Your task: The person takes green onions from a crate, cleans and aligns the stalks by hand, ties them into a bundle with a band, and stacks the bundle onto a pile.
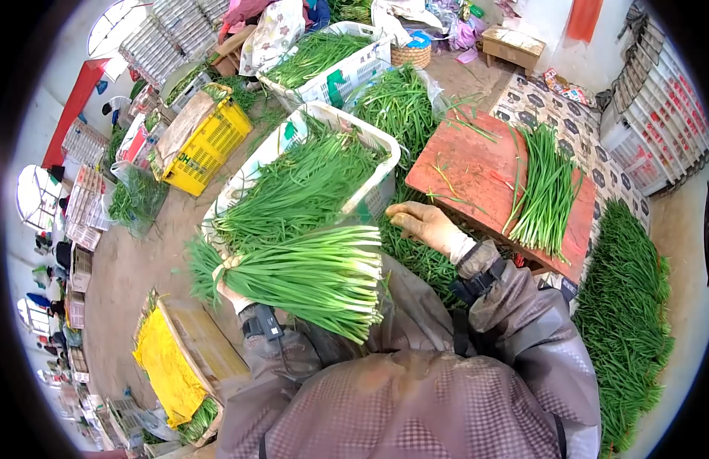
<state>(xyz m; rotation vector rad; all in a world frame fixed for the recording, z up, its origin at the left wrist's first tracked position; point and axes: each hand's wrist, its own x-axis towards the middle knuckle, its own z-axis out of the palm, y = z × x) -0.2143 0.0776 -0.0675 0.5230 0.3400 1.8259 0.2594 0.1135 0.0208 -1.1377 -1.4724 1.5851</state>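
Observation:
My left hand (pixel 230 287), gloved, is wrapped round the leafy end of a large bunch of garlic chives (pixel 308 279). The pale cut stems fan out to the right, in front of my body. Just right of the stem ends is my gloved right hand (pixel 427 227), its fingers curled and pressed together near the thumb. Anything between those fingertips is too small to make out. Beyond the bunch, a white plastic crate (pixel 385 145) holds a heap of loose chives (pixel 305 183). Another pile of chives (pixel 549 191) lies on a reddish board (pixel 477 157) to my right.
A second white crate (pixel 366 65) of chives stands behind. On the left are a yellow crate (pixel 205 149) and a box with a yellow cloth (pixel 167 367). Many chives (pixel 622 321) lie along the right wall, below stacked crates (pixel 656 115). A small wooden stool (pixel 513 47) stands at the back.

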